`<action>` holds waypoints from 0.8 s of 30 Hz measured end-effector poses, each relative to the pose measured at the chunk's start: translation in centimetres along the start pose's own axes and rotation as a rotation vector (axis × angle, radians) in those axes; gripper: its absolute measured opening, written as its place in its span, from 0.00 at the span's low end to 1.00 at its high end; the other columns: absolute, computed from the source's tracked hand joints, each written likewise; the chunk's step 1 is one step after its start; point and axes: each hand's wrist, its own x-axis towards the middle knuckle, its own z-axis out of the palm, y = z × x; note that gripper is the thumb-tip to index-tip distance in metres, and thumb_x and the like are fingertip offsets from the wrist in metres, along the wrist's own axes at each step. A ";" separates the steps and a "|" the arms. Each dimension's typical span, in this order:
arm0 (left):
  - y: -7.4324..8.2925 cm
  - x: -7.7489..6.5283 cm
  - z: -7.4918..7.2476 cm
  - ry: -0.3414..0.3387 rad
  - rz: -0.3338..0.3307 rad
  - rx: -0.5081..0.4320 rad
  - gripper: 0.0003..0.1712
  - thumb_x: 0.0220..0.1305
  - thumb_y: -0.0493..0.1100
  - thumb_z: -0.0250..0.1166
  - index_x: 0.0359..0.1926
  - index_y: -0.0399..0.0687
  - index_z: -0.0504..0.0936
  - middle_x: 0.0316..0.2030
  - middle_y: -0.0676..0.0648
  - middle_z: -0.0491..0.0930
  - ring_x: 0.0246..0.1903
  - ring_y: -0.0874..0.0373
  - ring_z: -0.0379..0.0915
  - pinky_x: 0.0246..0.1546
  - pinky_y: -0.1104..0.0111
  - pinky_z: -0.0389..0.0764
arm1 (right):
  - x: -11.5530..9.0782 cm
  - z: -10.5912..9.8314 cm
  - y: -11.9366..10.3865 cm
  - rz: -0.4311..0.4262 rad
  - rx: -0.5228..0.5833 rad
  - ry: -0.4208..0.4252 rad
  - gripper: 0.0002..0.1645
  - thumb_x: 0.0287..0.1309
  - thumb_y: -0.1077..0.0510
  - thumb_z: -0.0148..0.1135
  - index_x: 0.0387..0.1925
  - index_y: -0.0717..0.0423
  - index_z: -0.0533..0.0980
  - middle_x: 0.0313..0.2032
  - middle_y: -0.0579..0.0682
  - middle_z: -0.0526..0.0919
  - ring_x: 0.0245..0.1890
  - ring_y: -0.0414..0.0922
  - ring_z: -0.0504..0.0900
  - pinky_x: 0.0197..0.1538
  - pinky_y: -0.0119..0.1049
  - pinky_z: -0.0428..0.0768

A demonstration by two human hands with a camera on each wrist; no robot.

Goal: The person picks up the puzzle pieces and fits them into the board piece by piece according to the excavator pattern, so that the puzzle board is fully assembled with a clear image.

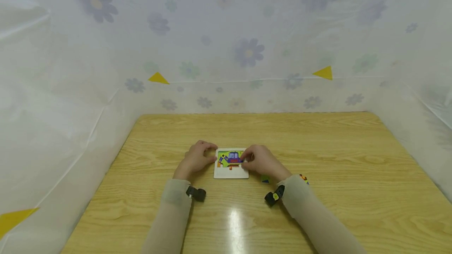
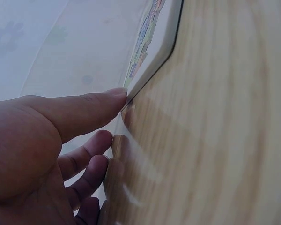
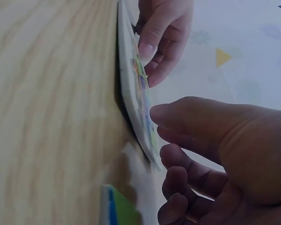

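A white-framed jigsaw puzzle (image 1: 231,173) lies on the table, showing a purple digger on a green background. Its lower part is bare white. My left hand (image 1: 198,156) is at the puzzle's left side, and in the left wrist view its thumb (image 2: 91,108) touches the frame's edge. Over the right part of the picture, my right hand (image 1: 262,160) has its thumb (image 3: 187,115) and index fingertip close together at the surface; I cannot tell if a piece is between them. A green and blue puzzle piece (image 3: 123,206) lies near the right hand.
Another colourful piece (image 1: 304,178) shows beside the right sleeve, partly hidden by it. The wooden table (image 1: 169,128) ends against white flowered sheeting (image 1: 219,50) at the back and sides. Yellow triangles (image 1: 324,73) mark the sheeting.
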 end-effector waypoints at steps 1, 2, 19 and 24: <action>0.0 0.0 0.0 -0.001 0.000 0.001 0.21 0.65 0.48 0.68 0.59 0.56 0.81 0.58 0.47 0.72 0.60 0.45 0.65 0.59 0.43 0.59 | -0.1 -0.2 0.0 0.001 0.011 -0.001 0.07 0.56 0.61 0.71 0.38 0.54 0.85 0.31 0.46 0.78 0.30 0.44 0.75 0.32 0.39 0.76; 0.0 0.0 0.0 -0.001 0.000 0.003 0.21 0.65 0.48 0.68 0.59 0.56 0.81 0.58 0.47 0.72 0.60 0.45 0.65 0.59 0.43 0.59 | -0.2 -0.4 -0.1 0.001 0.020 -0.001 0.06 0.57 0.61 0.70 0.38 0.54 0.85 0.31 0.46 0.78 0.30 0.44 0.75 0.32 0.39 0.76; 0.2 -0.1 0.0 -0.008 0.026 0.015 0.21 0.66 0.47 0.67 0.59 0.57 0.80 0.57 0.45 0.72 0.58 0.43 0.66 0.57 0.40 0.61 | -2.9 -3.6 1.7 -0.034 0.028 -0.003 0.10 0.61 0.58 0.68 0.43 0.58 0.84 0.30 0.45 0.79 0.27 0.44 0.75 0.29 0.38 0.76; 0.2 -0.3 -0.2 -0.014 0.022 0.003 0.22 0.66 0.47 0.67 0.60 0.57 0.80 0.57 0.46 0.72 0.57 0.44 0.66 0.58 0.42 0.61 | -4.1 -4.3 2.4 -0.036 -0.002 -0.001 0.11 0.60 0.58 0.68 0.44 0.59 0.83 0.30 0.45 0.79 0.28 0.44 0.75 0.30 0.38 0.76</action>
